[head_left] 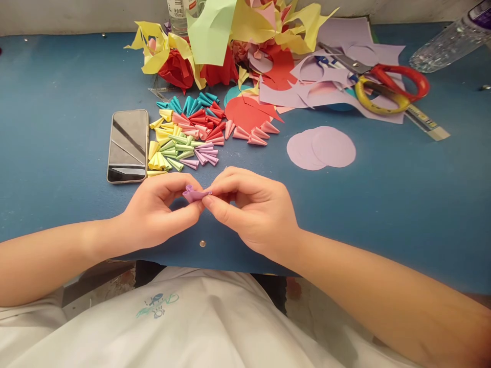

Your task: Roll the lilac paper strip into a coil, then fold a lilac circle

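A small piece of purple paper (195,195), partly rolled, is pinched between my two hands over the near part of the table. My left hand (161,207) grips it from the left, and my right hand (251,204) holds its right end between thumb and fingers. Just beyond my hands lie several small rolled paper cones (192,135) in blue, red, pink, yellow, green and purple. To the right, overlapping purple paper circles (333,147) lie flat. A red paper circle (245,113) touches the pink cones.
A phone (128,146) lies left of the cones. Scissors (383,84) with red and yellow handles rest on purple paper scraps (284,94). Crumpled coloured paper (210,38) piles at the back beside a bottle (178,13). Another clear bottle (441,48) lies at the right. A ruler (431,125) pokes out below the scissors.
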The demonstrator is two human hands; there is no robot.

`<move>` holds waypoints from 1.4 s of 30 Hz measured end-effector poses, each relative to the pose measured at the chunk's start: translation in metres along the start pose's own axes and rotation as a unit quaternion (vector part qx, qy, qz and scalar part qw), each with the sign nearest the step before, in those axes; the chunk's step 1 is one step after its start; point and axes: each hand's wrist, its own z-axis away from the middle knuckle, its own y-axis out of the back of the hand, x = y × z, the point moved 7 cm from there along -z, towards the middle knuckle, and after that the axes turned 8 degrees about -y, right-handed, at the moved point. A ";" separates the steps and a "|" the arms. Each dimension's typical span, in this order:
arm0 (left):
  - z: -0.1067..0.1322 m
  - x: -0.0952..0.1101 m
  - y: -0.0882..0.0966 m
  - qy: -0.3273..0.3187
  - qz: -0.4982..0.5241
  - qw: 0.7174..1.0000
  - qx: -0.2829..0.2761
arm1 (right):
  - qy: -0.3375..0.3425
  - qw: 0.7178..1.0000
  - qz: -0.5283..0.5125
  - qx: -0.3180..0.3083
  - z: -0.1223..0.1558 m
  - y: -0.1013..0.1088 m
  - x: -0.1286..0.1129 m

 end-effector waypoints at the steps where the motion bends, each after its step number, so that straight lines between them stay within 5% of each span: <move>1: 0.000 0.001 0.000 -0.008 -0.008 1.000 -0.002 | 0.001 1.000 -0.003 -0.001 0.000 0.000 0.000; 13: 0.003 0.009 -0.002 -0.114 -0.088 0.989 -0.024 | 0.056 0.998 0.022 -0.016 0.001 -0.002 -0.006; 34: 0.003 0.005 -0.003 -0.132 -0.084 0.986 -0.053 | 0.107 0.991 0.084 -0.018 0.003 0.000 -0.014; 42: 0.005 0.004 0.000 -0.133 -0.013 0.991 -0.015 | 0.136 0.986 0.097 -0.014 0.003 0.002 -0.017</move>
